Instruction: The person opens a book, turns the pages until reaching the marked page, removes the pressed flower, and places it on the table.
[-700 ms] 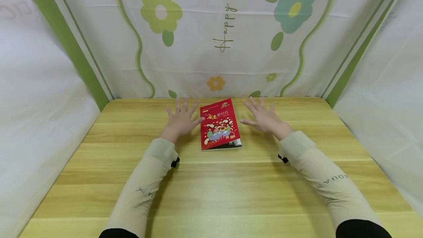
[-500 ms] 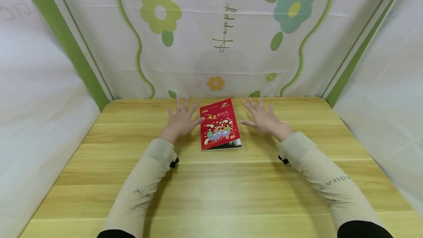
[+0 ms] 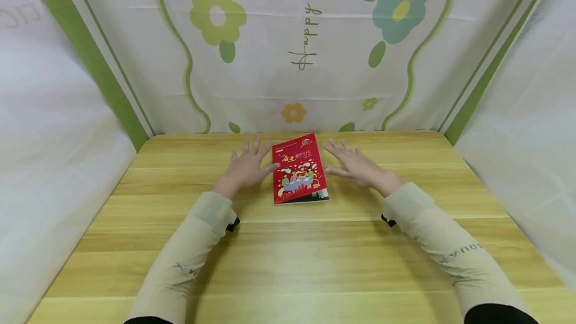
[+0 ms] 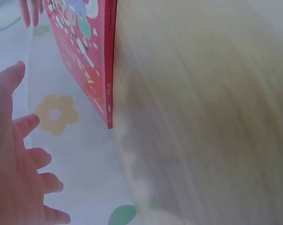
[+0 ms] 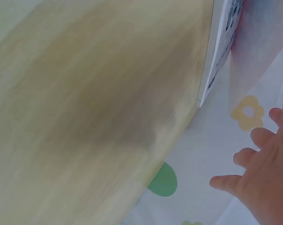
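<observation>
A thin red book (image 3: 299, 169) with a printed cover lies on the table, its cover lifted a little along the right side so a printed page shows beneath. Left of it is my left hand (image 3: 245, 169), fingers spread and straight, the thumb overlapping the book's left edge in the head view. My right hand (image 3: 360, 166) hovers on the other side with straight fingers, its tips just off the right edge. In the left wrist view the book's spine (image 4: 109, 70) faces my left hand (image 4: 14, 154). The right wrist view shows the raised cover (image 5: 254, 51) near my right hand (image 5: 268, 173).
The wooden table (image 3: 288, 269) reaches back to a white cloth backdrop (image 3: 270, 39) printed with flowers and leaves. White cloth walls (image 3: 49, 129) with green borders stand at both sides.
Both hands have shifted slightly: the right fingers have drawn closer together and tipped toward the book, and the left hand has tilted a little. The book stays where it was.
</observation>
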`<action>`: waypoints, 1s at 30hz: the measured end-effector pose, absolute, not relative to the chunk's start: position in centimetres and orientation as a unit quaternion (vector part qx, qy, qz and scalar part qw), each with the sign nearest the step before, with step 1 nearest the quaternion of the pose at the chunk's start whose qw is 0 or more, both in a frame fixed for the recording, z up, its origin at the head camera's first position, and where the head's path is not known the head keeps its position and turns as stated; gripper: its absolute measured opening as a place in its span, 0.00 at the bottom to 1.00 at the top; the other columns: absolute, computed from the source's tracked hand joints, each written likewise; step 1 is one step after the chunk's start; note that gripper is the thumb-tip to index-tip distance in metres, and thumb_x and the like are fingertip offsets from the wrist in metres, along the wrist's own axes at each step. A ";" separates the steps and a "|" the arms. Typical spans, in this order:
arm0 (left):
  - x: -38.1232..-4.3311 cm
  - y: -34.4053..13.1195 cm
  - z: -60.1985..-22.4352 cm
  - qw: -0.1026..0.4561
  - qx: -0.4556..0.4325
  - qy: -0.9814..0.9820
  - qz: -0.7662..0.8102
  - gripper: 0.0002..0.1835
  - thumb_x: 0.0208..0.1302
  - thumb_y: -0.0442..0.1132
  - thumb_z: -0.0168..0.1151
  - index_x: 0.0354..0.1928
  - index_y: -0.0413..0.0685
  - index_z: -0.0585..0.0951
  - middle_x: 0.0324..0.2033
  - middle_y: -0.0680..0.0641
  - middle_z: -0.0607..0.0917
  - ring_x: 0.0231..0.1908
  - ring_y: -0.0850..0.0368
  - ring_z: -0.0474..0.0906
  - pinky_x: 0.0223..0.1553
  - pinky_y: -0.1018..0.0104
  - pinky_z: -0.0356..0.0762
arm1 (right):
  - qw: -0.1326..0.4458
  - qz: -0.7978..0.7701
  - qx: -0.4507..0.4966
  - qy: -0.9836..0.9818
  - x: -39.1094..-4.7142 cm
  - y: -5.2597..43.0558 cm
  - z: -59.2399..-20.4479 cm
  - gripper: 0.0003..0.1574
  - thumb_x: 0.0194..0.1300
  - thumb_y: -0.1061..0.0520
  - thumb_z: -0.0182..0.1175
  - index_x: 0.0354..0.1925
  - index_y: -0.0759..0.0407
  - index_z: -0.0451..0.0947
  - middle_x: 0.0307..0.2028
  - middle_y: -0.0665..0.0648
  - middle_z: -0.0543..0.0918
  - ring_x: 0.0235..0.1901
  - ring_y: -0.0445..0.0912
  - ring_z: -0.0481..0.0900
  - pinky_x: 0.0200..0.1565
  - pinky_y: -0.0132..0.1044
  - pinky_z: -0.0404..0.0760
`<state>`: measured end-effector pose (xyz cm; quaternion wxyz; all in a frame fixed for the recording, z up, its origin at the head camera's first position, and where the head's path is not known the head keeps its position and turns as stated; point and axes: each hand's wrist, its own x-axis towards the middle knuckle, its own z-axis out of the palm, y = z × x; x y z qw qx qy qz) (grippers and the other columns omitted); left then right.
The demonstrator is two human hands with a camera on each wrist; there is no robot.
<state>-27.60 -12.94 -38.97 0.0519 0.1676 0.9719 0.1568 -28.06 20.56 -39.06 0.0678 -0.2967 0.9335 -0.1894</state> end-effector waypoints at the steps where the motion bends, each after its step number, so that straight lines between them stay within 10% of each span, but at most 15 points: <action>1: -27.5 -12.9 -38.9 0.054 0.170 0.971 0.159 0.42 0.76 0.68 0.46 0.83 0.63 0.48 0.81 0.41 0.35 0.77 0.32 0.26 0.68 0.24 0.31 | 0.066 -0.189 -0.302 0.932 -28.0 20.5 -39.0 0.49 0.80 0.40 0.52 0.83 0.53 0.42 0.81 0.64 0.40 0.78 0.66 0.33 0.70 0.72 0.36; 30: -24.1 -9.0 -39.4 0.116 0.250 0.948 0.160 0.42 0.71 0.67 0.57 0.82 0.66 0.56 0.81 0.45 0.51 0.78 0.35 0.44 0.72 0.31 0.46 | -0.013 -0.158 -0.460 0.874 -25.5 19.5 -39.8 0.51 0.57 0.42 0.75 0.72 0.61 0.71 0.75 0.64 0.63 0.73 0.66 0.60 0.65 0.64 0.67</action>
